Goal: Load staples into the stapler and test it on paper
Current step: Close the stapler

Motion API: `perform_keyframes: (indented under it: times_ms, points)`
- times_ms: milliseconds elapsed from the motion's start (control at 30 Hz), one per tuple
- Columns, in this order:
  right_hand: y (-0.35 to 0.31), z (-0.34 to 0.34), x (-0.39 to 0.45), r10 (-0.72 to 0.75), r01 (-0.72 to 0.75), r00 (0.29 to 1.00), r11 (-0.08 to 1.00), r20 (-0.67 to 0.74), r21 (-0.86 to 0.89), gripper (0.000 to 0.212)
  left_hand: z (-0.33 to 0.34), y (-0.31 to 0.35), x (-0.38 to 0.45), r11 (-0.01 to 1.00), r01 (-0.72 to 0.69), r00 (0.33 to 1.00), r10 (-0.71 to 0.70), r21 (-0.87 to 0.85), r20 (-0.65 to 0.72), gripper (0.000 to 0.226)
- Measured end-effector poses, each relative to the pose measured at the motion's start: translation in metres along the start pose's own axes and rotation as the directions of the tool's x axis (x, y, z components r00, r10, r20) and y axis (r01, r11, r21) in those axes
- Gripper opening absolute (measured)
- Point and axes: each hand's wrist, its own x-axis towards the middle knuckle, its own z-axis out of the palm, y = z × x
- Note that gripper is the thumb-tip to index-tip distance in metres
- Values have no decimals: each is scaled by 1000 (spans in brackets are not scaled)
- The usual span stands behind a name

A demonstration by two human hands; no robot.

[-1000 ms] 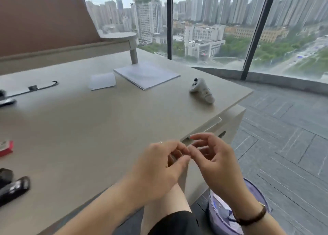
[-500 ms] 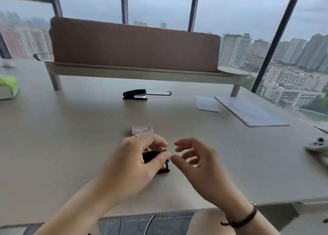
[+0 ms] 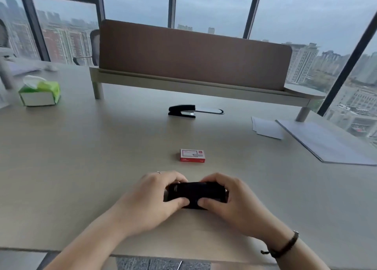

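A small black stapler (image 3: 196, 193) lies on the desk close to the front edge. My left hand (image 3: 152, 196) grips its left end and my right hand (image 3: 232, 200) grips its right end, thumbs on the near side and fingers curled over the far side. A red and white staple box (image 3: 192, 155) lies closed on the desk just beyond my hands. Farther back rests a second black stapler (image 3: 184, 111), opened out flat with its metal arm stretched to the right. White paper sheets (image 3: 266, 128) lie at the right.
A grey folder (image 3: 326, 143) lies at the right next to the paper. A green tissue box (image 3: 39, 94) stands at the far left. A brown divider panel on a raised shelf (image 3: 193, 55) crosses the back of the desk (image 3: 81, 157).
The view swung left from the desk's right corner to its middle. My hands, which were pinching something small off the desk edge, now both hold the black stapler on the desk.
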Motion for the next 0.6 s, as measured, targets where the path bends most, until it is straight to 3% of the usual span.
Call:
perform_keyframes:
  times_ms: [167,267,367,467,600]
  points:
    - [2,-5,8,-19,16,997,999,80,33,30,3,3,8,999,-32,998,34,-31,54,26]
    - [3,-19,18,-91,59,980,982,175,180,36,0,0,14,999,-34,997,37,-39,71,22]
    - [11,-28,48,-57,53,998,958,5,281,23,-4,-6,23,999,-12,998,14,-49,55,20]
    - [29,-28,89,50,-34,992,991,-115,133,18,-11,-15,36,997,25,999,-23,-70,41,17]
    - [41,-15,125,37,-34,999,995,33,-91,44,-23,-26,56,995,34,999,-33,-92,9,15]
